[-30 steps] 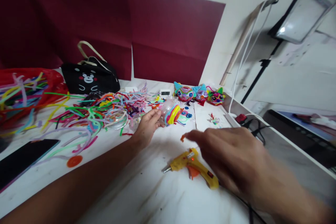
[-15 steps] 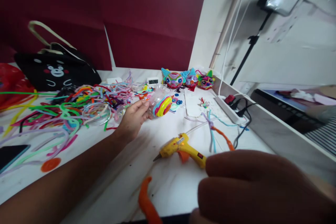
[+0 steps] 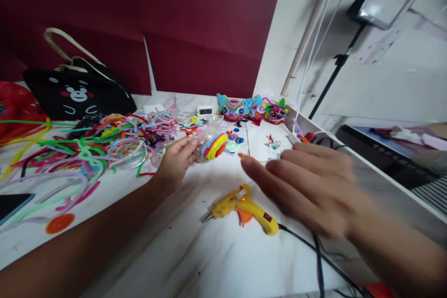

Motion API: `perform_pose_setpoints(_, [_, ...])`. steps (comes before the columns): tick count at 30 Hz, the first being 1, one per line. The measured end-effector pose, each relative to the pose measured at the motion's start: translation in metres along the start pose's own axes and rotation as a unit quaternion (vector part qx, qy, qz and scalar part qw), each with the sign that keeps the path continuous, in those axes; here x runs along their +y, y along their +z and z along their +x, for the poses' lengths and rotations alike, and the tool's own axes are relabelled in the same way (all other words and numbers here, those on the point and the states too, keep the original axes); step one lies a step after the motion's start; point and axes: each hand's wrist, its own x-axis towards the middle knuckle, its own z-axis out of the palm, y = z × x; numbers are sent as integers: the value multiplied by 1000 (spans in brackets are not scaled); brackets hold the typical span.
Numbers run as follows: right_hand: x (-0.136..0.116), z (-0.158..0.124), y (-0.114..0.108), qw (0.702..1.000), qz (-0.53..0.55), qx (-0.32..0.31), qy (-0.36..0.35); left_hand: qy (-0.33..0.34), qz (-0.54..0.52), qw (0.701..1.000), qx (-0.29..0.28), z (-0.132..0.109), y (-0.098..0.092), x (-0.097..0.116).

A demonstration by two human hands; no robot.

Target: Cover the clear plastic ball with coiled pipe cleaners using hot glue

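My left hand point(image 3: 176, 160) grips a clear ball point(image 3: 207, 132) partly covered with coiled rainbow pipe cleaners point(image 3: 217, 146). Over the right side of the table is my right hand point(image 3: 310, 186), blurred, with its fingers folded. The tip of an orange pipe cleaner point(image 3: 241, 154) sticks out by its fingers; the rest is hidden. Just beyond that hand, a purple pipe cleaner point(image 3: 296, 126) with an orange part shows. A yellow glue gun point(image 3: 244, 205) lies between my hands, its light lit and its nozzle pointing left.
A tangle of pipe cleaners point(image 3: 91, 149) covers the left. Finished decorated balls point(image 3: 233, 109) stand at the back by a small clock point(image 3: 204, 110). A black bag point(image 3: 77, 91) leans on the wall. The glue gun's cord point(image 3: 314, 251) runs to the lower right.
My right hand has moved up and away from the near edge. The orange pipe cleaner at the bottom has left that spot, and the pipe-cleaner bundle by the glue gun has shifted. My left hand stays.
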Motion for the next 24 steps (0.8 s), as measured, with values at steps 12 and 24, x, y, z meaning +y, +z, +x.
perform_pose_setpoints(12, [47,-19,145,986,-11,-107,-130,-5,-51,998,22,4,-7,-10])
perform_pose_setpoints(24, [48,-37,115,919,348,-164,89,-37,-92,992,78,10,-16,-14])
